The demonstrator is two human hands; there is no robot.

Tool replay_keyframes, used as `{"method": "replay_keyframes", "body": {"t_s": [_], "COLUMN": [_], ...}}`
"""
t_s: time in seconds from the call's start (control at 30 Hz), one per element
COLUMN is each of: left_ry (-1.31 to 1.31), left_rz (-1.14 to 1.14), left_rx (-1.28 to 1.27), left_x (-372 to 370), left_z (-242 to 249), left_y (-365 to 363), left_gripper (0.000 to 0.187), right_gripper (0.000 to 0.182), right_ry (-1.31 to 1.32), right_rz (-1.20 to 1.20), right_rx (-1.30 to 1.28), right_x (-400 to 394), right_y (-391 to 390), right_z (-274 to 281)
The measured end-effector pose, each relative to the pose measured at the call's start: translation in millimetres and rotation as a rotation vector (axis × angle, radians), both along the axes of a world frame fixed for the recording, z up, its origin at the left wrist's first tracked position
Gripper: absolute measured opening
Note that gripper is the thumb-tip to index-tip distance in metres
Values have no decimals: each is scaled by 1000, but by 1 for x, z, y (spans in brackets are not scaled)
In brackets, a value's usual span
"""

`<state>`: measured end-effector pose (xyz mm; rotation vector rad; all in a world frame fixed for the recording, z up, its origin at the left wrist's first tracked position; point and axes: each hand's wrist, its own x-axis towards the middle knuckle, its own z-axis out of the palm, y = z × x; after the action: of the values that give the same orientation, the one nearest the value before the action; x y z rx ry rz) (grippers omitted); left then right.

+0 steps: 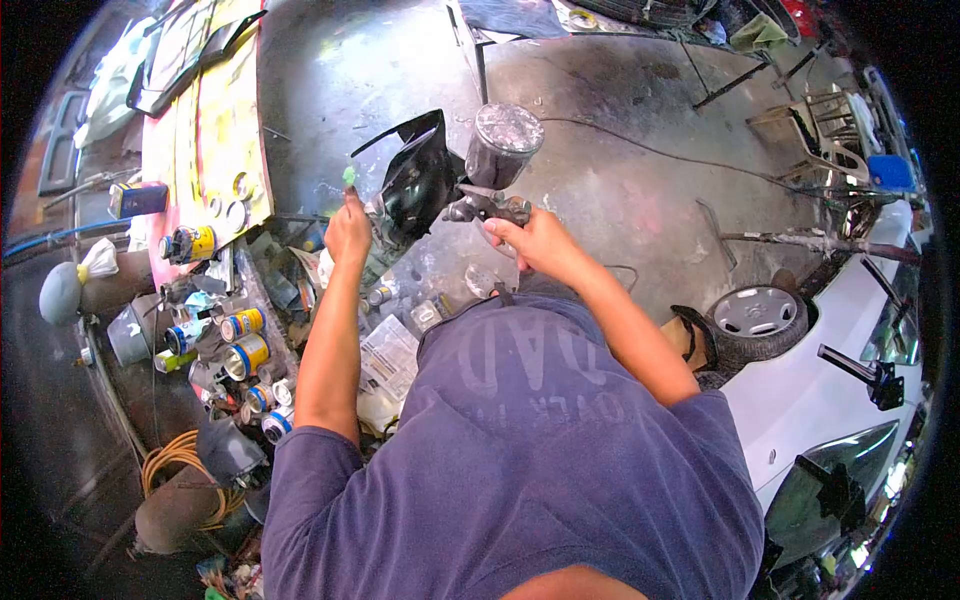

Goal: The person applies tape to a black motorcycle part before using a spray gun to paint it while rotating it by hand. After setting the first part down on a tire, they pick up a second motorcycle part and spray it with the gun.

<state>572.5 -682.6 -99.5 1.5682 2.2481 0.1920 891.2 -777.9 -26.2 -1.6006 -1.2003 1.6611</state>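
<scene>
Overhead, a black panel [415, 180] is held up by the left hand [347, 228], pinched at its edge beside a green tag [349, 175]. Just right of the panel, a spray gun [490, 190] is gripped by the right hand [530, 240]. If that pinch slips, the panel could be dropped onto the cans [240, 340] well below it.

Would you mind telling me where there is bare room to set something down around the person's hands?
The concrete floor beyond the spray gun in the right hand is bare up to the wheel. It is crowded under the left hand, which holds a black panel: cans and clutter fill the bench side.
</scene>
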Motion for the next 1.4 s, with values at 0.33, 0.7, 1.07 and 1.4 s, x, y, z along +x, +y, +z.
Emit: {"method": "replay_keyframes", "body": {"t_s": [0.33,0.7,1.07,1.4], "left_ry": [15,37,12,48], "left_rz": [-98,-63,-103,-181], "left_rx": [134,118,109,101], "left_x": [-12,-7,-3,20], "left_z": [21,20,28,14], "left_y": [-13,-19,-12,-3], "left_gripper": [78,76,61,53], "right_gripper": [41,41,42,51], "right_ry": [-182,41,-211,-357], "right_rz": [-277,-330,-283,19], "right_rx": [84,-49,-36,181], "right_x": [21,25,28,-11], "right_y": [32,32,16,1], "right_z": [-49,-62,-42,18]}}
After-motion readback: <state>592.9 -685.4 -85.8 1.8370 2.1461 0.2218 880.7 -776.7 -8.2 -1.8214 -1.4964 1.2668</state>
